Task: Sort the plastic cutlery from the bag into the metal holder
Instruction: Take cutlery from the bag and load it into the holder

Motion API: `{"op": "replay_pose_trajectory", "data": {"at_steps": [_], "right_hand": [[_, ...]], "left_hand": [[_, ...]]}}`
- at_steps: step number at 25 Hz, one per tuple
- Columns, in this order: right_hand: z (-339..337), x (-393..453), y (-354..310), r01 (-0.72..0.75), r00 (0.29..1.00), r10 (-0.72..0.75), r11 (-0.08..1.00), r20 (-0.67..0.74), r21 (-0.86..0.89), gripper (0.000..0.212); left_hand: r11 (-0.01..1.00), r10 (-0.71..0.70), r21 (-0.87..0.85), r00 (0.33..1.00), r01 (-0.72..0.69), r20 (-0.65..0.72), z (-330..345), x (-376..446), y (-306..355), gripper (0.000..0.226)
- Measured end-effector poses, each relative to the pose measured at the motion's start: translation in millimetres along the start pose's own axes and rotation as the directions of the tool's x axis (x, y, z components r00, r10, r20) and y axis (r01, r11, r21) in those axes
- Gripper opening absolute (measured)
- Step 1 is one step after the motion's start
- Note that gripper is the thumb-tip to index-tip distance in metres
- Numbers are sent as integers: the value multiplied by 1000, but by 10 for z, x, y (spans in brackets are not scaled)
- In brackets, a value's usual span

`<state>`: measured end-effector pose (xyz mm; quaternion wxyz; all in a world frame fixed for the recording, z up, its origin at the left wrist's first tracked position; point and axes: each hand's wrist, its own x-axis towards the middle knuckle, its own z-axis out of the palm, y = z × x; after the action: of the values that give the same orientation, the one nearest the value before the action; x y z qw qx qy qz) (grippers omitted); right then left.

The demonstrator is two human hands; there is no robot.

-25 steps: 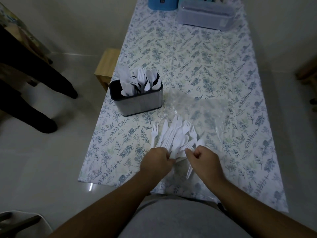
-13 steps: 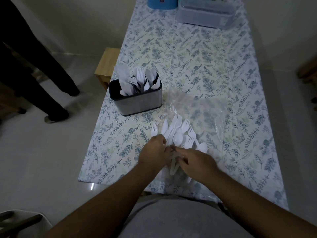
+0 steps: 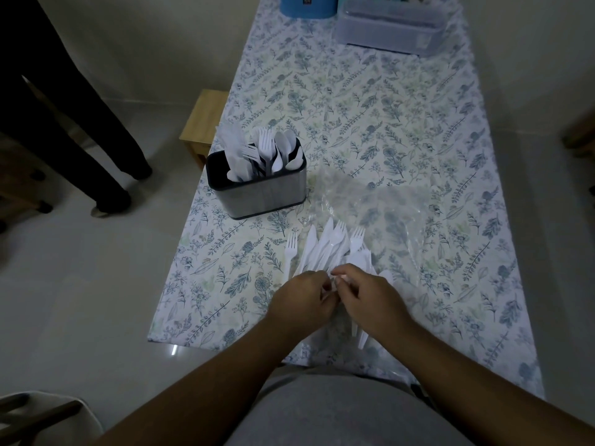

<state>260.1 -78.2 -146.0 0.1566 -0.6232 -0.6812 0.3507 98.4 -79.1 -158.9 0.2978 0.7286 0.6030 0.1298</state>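
Hands have closed in together since a second ago: left hand [image 3: 302,300] and right hand [image 3: 370,297] both pinch pieces in the cutlery pile [image 3: 328,249] beside the bag [image 3: 370,207]. Sorting continues, I judge; the holder [image 3: 260,194] stands near on the table [image 3: 354,107], part filled.

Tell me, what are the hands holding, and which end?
Both the left hand and right hand grip the white plastic cutlery by the handle ends; the tines and blades fan away.

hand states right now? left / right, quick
Left hand: fingers curled round handles in the loose cutlery pile.
Right hand: fingertips pinch a piece from the same pile; which piece cannot be told.
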Motion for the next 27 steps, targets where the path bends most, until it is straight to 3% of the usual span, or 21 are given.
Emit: {"op": "replay_pose_trajectory", "data": {"at_steps": [4,6,9,12,14,20,27], "right_hand": [[24,154,-100,19,982,13,986,191,-167,37],[43,186,-98,-62,979,95,981,178,-182,36],[36,149,-31,-241,967,239,970,85,10,33],[7,128,25,-326,945,325,938,22,119,21],[1,143,38,-363,931,366,918,9,163,20],[-12,152,50,-407,910,412,875,40,262,17],[-36,198,91,-437,897,435,848,78,299,18]], "left_hand": [[992,-111,-73,990,105,-82,-70,21,-150,22],[977,-209,-64,972,203,-110,-152,75,-213,21],[960,-280,7,958,281,-53,-239,192,-170,45],[934,-336,138,941,329,32,-206,317,-38,70],[923,-343,200,938,328,42,-194,386,18,75],[935,-314,217,939,280,138,-246,620,22,47],[940,-337,140,916,312,220,-268,693,-93,45]]}}
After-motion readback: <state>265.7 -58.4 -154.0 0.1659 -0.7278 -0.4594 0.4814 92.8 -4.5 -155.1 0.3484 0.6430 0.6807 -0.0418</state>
